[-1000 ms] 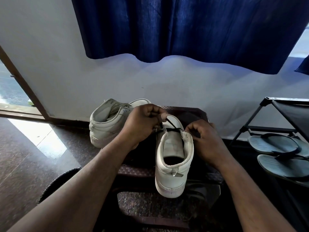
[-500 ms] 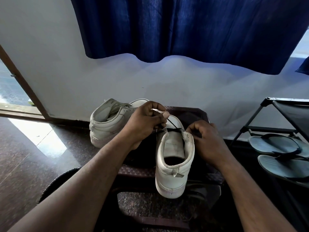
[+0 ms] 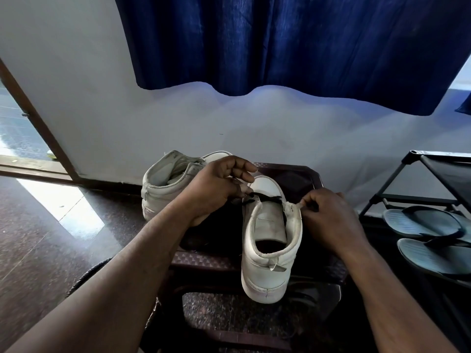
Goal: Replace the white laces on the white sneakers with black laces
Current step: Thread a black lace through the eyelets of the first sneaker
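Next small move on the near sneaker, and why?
Probably draw the black lace leftward with the left hand to seat it. The lace crosses the tongue of the near sneaker near the top eyelets, the left hand pinches its end, and the right hand pinches the collar's right edge, bracing it.

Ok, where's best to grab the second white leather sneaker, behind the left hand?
Probably pinch the second white sneaker by its heel collar, coming from the near left: the heel and open mouth face that way, while the left hand covers its front.
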